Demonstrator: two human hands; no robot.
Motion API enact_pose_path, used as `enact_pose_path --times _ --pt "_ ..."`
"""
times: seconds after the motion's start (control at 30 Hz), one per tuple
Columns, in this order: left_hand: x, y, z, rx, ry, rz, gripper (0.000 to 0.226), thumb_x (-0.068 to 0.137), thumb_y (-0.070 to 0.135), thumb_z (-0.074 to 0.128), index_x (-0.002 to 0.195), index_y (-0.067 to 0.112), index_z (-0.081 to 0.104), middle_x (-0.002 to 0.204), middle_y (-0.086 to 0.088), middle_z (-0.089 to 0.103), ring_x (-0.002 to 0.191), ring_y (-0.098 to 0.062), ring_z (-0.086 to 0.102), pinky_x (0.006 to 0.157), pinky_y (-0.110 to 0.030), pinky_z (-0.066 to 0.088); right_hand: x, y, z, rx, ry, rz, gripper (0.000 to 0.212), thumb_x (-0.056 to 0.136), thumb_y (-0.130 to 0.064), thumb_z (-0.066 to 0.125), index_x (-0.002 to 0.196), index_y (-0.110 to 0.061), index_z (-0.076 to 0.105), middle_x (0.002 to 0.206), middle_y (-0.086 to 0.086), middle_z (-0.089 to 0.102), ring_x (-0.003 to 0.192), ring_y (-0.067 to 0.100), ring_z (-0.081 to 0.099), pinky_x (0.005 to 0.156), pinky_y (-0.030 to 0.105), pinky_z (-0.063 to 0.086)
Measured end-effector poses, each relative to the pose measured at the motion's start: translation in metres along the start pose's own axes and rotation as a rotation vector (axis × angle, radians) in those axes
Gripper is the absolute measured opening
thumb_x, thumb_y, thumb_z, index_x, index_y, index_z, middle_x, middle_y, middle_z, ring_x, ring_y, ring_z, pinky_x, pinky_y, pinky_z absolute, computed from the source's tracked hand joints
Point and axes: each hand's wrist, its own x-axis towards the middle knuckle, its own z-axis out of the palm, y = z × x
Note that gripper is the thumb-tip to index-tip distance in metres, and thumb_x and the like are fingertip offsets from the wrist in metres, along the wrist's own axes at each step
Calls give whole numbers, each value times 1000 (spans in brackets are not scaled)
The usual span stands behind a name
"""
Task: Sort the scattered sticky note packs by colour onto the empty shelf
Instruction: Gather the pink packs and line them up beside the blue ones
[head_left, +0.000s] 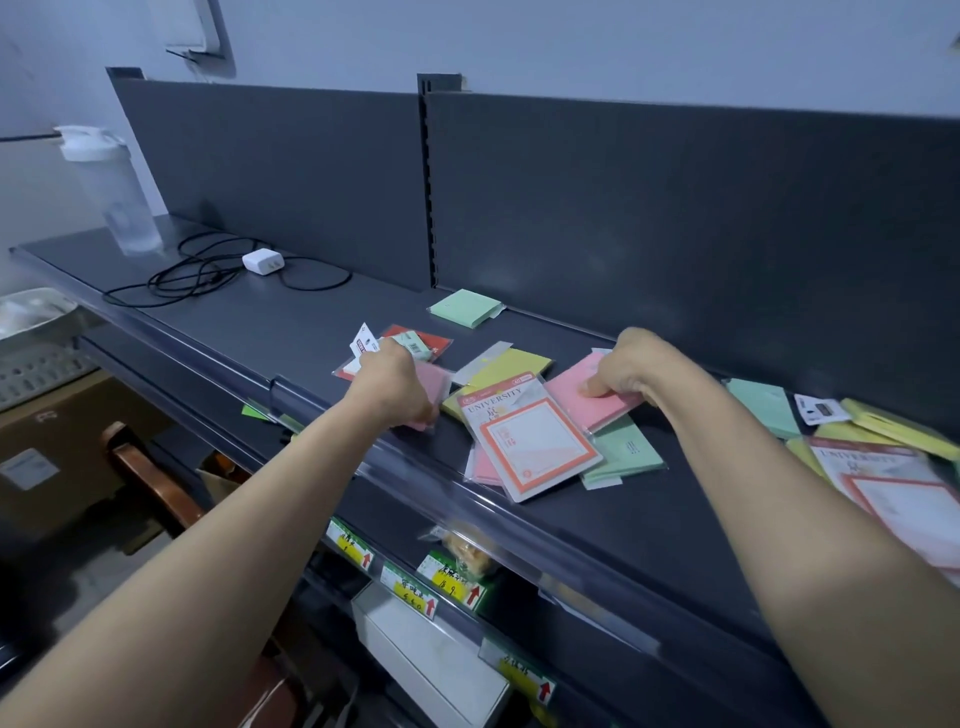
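Note:
Sticky note packs lie scattered on the dark shelf (291, 322). My left hand (397, 384) grips a pink pack (436, 382), partly hidden under the hand. My right hand (631, 371) holds another pink pack (576, 389), thumb pressed on top. Between them lie a yellow pack (511, 364) and a red-bordered "University" pack (530, 439) over a pink one. A green pack (623, 452) lies under my right forearm. A lone green pack (462, 307) sits near the back panel. A red pack (423, 340) lies behind my left hand.
At the right are more green (763, 405), yellow (898, 426) and red-bordered (893, 478) packs. A white charger (262, 261) with a coiled black cable and a clear shaker bottle (111, 189) stand at the shelf's left end. Lower shelves carry price tags.

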Motion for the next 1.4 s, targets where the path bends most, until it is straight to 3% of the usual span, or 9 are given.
enact_pose_path --times 0.17,0.3,0.43,0.6,0.7,1.03,1.17,1.23,1.4 --pt "-5 3 -3 -90 138 25 18 78 1 66 92 2 54 89 -12 54 80 -27 50 63 -29 40 0 2 -8 162 272 -72 16 87 -10 57 100 -2 59 114 18 62 88 30 55 61 29 42" --pt "-19 9 -13 -330 341 61 19 76 0 61 92 8 55 98 -11 59 88 -30 55 69 -33 47 -14 1 -14 277 437 -202 19 88 -8 53 106 -4 54 114 13 58 105 31 54 74 33 43" --pt "-61 25 -23 -560 341 175 14 78 1 62 88 11 63 95 -10 67 88 -28 63 78 -38 56 -35 4 -17 475 477 -353 11 84 -8 57 93 -12 52 98 0 57 92 22 54 69 28 40" --pt "-105 37 -20 -602 279 253 14 83 2 61 87 15 66 82 -6 66 68 -18 56 56 -25 49 -61 23 -15 710 453 -448 13 83 -8 62 94 -11 58 98 6 67 92 26 64 80 43 54" --pt "-120 55 -15 -632 231 344 13 84 4 63 89 15 66 75 0 62 61 -9 51 55 -16 43 -79 45 -22 740 486 -437 18 84 -5 61 99 -15 60 100 5 68 95 25 64 86 45 53" --pt "-179 135 18 -753 -148 889 18 82 1 62 88 18 65 69 9 59 61 -5 52 61 -17 46 -204 156 -44 665 945 -46 26 87 -3 47 95 -26 57 100 0 68 93 22 65 80 46 55" --pt "-235 152 36 -857 -441 1044 22 78 -1 70 76 18 59 73 0 61 68 -15 58 64 -28 57 -299 185 -24 658 1091 123 25 89 4 48 98 -18 58 94 -1 66 82 11 61 70 22 51" --pt "-275 160 46 -875 -586 1124 26 77 -3 71 73 18 57 70 -1 60 61 -12 55 54 -17 51 -352 198 -14 597 1200 210 21 87 3 49 98 -10 61 91 4 64 82 14 59 72 27 49" --pt "-393 173 66 -874 -902 1367 29 75 -5 71 70 20 57 73 4 57 65 -9 53 58 -23 48 -502 226 6 517 1420 481 21 85 2 51 89 -17 59 81 -3 62 73 10 56 67 21 48"
